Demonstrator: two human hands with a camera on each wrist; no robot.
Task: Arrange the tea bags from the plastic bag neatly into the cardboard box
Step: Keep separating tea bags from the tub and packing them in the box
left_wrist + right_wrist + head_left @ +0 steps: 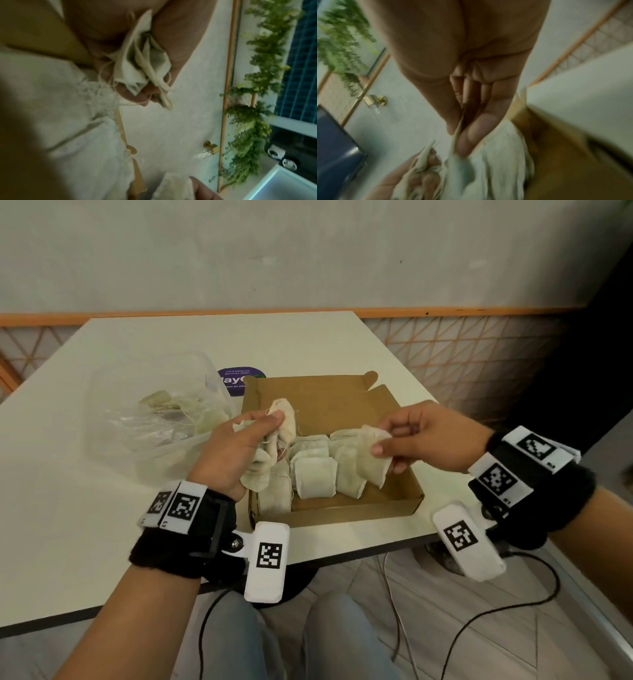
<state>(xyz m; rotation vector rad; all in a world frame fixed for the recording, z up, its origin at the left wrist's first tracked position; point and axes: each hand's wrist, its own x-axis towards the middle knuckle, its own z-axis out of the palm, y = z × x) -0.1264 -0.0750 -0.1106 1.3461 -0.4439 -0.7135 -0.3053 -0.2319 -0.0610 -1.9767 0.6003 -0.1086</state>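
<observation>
Left hand [236, 446] clutches a bunch of tea bags [270, 453] as supply; right hand [421, 440] pinches one bag [371, 462] over the box [342, 508] to slot in.

We see matt brown cardboard in the box [346, 405], thin crinkled clear plastic in the bag [137, 419], and soft, fibrous off-white paper in the tea bags [315, 481]. The table [68, 508] looks smooth and matt cream; the sticker [236, 378] looks glossy purple.
</observation>
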